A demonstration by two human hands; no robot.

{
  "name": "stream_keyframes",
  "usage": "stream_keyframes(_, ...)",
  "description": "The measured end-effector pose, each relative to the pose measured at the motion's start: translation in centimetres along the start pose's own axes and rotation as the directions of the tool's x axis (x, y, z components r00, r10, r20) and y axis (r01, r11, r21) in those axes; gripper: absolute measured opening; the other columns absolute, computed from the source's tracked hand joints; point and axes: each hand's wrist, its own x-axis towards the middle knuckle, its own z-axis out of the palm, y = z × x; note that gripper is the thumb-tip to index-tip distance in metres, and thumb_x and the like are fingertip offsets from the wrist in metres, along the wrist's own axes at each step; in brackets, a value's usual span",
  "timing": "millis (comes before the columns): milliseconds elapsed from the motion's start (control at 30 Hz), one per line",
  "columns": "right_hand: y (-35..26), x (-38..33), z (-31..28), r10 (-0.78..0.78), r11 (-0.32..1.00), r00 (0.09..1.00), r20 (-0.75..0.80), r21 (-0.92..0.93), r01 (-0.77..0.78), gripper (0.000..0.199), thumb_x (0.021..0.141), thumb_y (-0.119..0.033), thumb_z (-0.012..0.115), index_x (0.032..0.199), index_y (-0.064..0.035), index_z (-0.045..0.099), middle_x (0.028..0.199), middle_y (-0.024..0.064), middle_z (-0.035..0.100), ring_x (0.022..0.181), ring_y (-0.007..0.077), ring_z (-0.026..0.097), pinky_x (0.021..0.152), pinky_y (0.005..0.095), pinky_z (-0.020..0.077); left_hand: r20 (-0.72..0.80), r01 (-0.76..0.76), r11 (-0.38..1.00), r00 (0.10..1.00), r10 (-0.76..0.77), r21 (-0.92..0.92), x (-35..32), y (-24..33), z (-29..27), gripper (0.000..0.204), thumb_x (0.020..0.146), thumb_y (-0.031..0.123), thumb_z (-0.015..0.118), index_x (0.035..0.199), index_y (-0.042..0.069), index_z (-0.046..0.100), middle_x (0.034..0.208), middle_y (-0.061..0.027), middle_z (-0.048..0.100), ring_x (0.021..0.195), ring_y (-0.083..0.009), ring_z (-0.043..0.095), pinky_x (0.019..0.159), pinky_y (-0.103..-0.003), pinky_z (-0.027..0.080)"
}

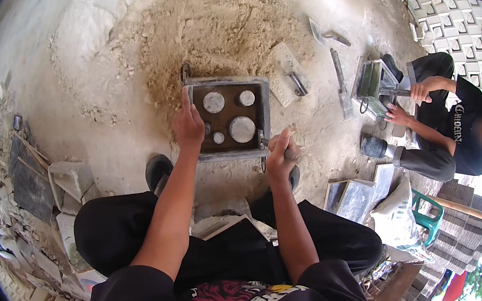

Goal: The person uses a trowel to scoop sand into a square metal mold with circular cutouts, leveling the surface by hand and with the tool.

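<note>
A square, dark metal mould [225, 156] lies on the ground before me, with several round, pale discs of different sizes, such as a large disc [242, 129], set inside on a brown surface. My left hand [188, 124] grips the mould's left wall, its fingers along the outside and its thumb near the inner edge. At the right wall my right hand [281, 159] is closed around a tool with a rounded handle [294, 152]. A short metal part [262, 139] shows between that hand and the wall; the tool's kind is partly hidden.
Loose sandy material [209, 18] is heaped beyond the mould. To its right lie a flat float [287, 74], a long metal bar [341, 81] and a trowel [329, 35]. Another person [439, 122] works at a second mould [377, 86]. Broken slabs [69, 180] stand left.
</note>
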Motion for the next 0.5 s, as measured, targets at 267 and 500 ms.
stream_keyframes(267,0.2,1.0,-0.3,-0.005,1.0,0.999,-0.045,0.022,0.006,0.052,0.105,-0.03,0.042,0.058,-0.0085,0.038,0.051,-0.0016,0.04,0.048,0.0077,0.034,0.048,0.0276,0.0282,0.007,-0.003,0.999,1.0,0.004,-0.047,0.0,0.3,0.0,0.056,0.099,0.019,0.04,0.153,0.02,0.026,0.089,-0.0168,0.064,0.086,-0.0365,0.062,0.078,-0.05,0.046)
stream_keyframes(500,-0.6,0.4,-0.1,-0.008,0.999,0.999,-0.05,-0.048,0.005,0.053,0.105,-0.03,0.044,0.057,-0.0066,0.043,0.051,-0.001,0.044,0.048,0.0084,0.039,0.048,0.0277,0.0315,0.015,-0.001,0.999,1.0,0.001,-0.032,0.1,0.2,-0.2,0.056,0.099,0.019,0.04,0.153,0.02,0.025,0.093,-0.0204,0.065,0.088,-0.0399,0.061,0.08,-0.051,0.045)
